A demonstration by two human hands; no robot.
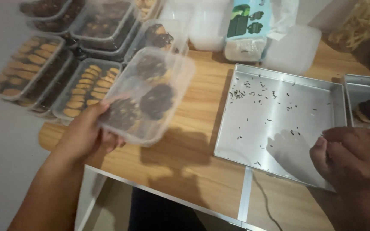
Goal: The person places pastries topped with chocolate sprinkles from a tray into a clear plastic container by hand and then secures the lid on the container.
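Hands point(84, 137): one cookie tub point(148, 96), two trays point(279, 119).

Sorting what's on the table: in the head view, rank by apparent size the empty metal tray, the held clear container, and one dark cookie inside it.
1. Metal tray
2. Clear container, though nearer the camera
3. Dark cookie

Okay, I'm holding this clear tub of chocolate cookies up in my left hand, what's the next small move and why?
Probably lower the clear tub flat onto the bare wooden table. The left hand holds it tilted in the air by one corner, with no lid visible on it, so the dark cookies could slide out. The right hand seems empty.
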